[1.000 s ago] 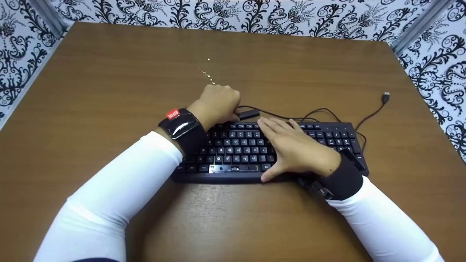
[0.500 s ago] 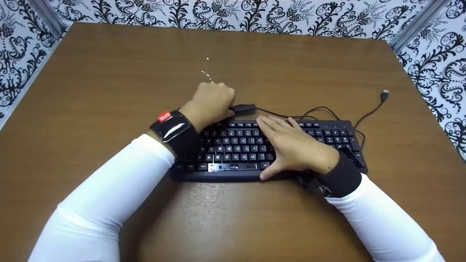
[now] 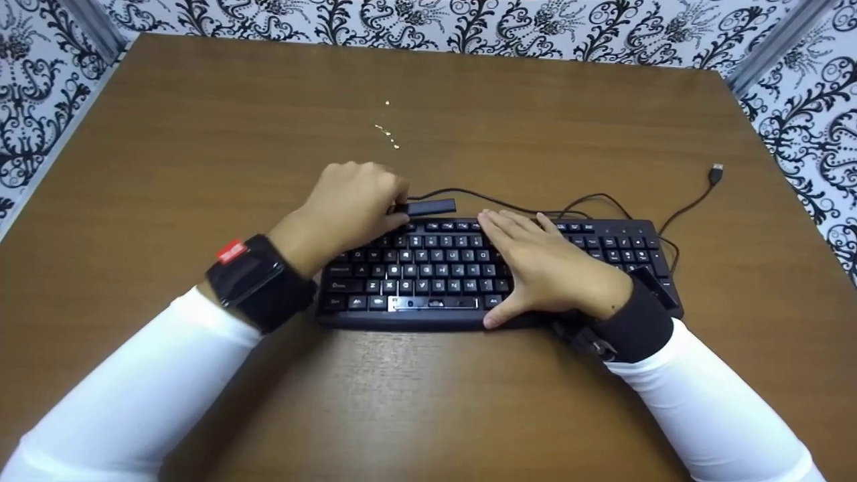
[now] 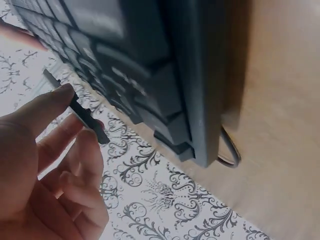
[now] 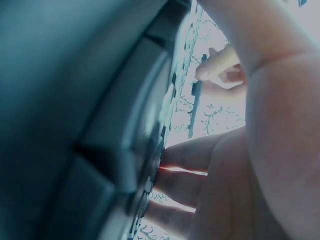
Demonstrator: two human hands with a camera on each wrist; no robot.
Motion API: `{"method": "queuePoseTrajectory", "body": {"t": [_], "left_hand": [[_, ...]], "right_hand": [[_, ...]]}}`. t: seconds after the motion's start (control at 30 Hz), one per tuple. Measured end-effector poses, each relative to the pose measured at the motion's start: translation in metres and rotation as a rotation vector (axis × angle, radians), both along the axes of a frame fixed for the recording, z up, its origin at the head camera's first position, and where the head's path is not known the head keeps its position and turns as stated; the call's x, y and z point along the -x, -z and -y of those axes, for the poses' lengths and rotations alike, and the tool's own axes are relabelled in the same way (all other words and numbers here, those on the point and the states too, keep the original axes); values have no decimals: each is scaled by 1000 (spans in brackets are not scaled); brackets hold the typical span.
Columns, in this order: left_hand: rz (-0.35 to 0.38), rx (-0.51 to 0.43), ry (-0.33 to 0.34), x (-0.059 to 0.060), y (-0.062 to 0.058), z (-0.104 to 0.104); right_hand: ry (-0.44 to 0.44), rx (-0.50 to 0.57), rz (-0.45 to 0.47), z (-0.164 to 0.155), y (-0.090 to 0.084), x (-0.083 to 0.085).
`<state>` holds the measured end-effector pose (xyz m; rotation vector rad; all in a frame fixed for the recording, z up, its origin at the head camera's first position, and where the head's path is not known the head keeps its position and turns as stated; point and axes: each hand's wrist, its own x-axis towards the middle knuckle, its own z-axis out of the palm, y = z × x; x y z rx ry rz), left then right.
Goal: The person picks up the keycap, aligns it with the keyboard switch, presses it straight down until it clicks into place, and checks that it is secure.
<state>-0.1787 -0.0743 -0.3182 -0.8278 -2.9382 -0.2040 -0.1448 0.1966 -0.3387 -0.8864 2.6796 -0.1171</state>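
A black keyboard [image 3: 415,321] lies on the wooden table, and its space bar slot [image 3: 435,303] shows a bare base with no keycap on it. Just beyond its far edge, my left hand [image 3: 351,204] pinches the long dark space bar [image 3: 432,207] between thumb and fingers. In the left wrist view the space bar [image 4: 90,119] appears edge-on, with small clips along one side. My right hand [image 3: 546,264] rests spread on the keys right of the middle, fingers straight and thumb at the near edge.
The keyboard's cable [image 3: 492,197] loops behind it, ending in a USB plug [image 3: 716,174] at the right. Small bright flecks [image 3: 388,134] show on the table [image 3: 234,120] beyond the left hand. Patterned walls [image 3: 428,27] stand around the table's far and side edges.
My left hand has moved left and a little nearer with the space bar, uncovering more of the keyboard's left keys. The right hand stays in place on the keyboard.
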Motion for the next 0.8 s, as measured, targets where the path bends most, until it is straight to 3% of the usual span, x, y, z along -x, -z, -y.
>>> {"method": "queuePoseTrajectory", "body": {"t": [0.17, 0.37, 0.53, 0.63, 0.8], "left_hand": [[1, -30, 55, -20, -3, 2], [-43, -122, 176, -48, 3, 0], [-42, -93, 233, -69, 7, -9], [-17, -62, 247, -76, 9, -14], [-38, -23, 252, -81, 13, -20]], "right_hand": [[10, -15, 10, -1, -3, 1], [-2, -10, -1, 1, -2, 3], [-12, 7, -12, 1, 2, 1], [-11, 6, -14, 1, 3, 0], [-7, -1, -17, 2, -1, -1]]}}
